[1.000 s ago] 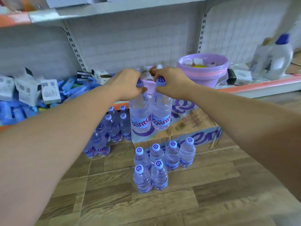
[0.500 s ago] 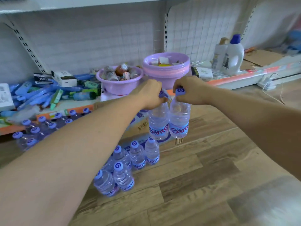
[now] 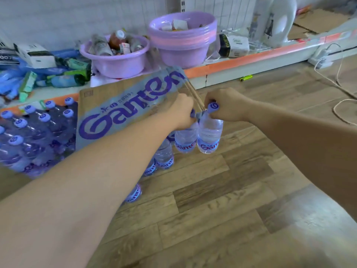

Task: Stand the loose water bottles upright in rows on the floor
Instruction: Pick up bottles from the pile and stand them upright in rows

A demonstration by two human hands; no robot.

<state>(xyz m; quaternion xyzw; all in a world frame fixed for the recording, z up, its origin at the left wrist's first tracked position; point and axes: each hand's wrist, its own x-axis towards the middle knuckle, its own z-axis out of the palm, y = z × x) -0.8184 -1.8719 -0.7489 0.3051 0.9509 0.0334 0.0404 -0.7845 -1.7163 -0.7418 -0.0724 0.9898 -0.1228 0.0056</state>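
The floor (image 3: 222, 190) is made of brown wood boards. It fills the lower and right parts of the frame.

In the middle, the left hand (image 3: 181, 111) grips the top of one water bottle (image 3: 185, 140). The right hand (image 3: 226, 106) grips the blue cap of a second water bottle (image 3: 209, 136). Both bottles are upright and touch side by side, low over the floor. I cannot tell if their bottoms rest on it.

More bottles (image 3: 164, 155) stand on the floor just to the left, partly hidden by the left arm.

A brown cardboard box (image 3: 125, 111) with big purple letters sits behind the hands. A wrapped pack of bottles (image 3: 34, 136) lies at the left edge.

Along the top runs a low shelf (image 3: 251, 57) with an orange strip. Two purple bowls (image 3: 116, 59) full of small things sit on it. A white cord (image 3: 343, 105) lies on the floor at the right.
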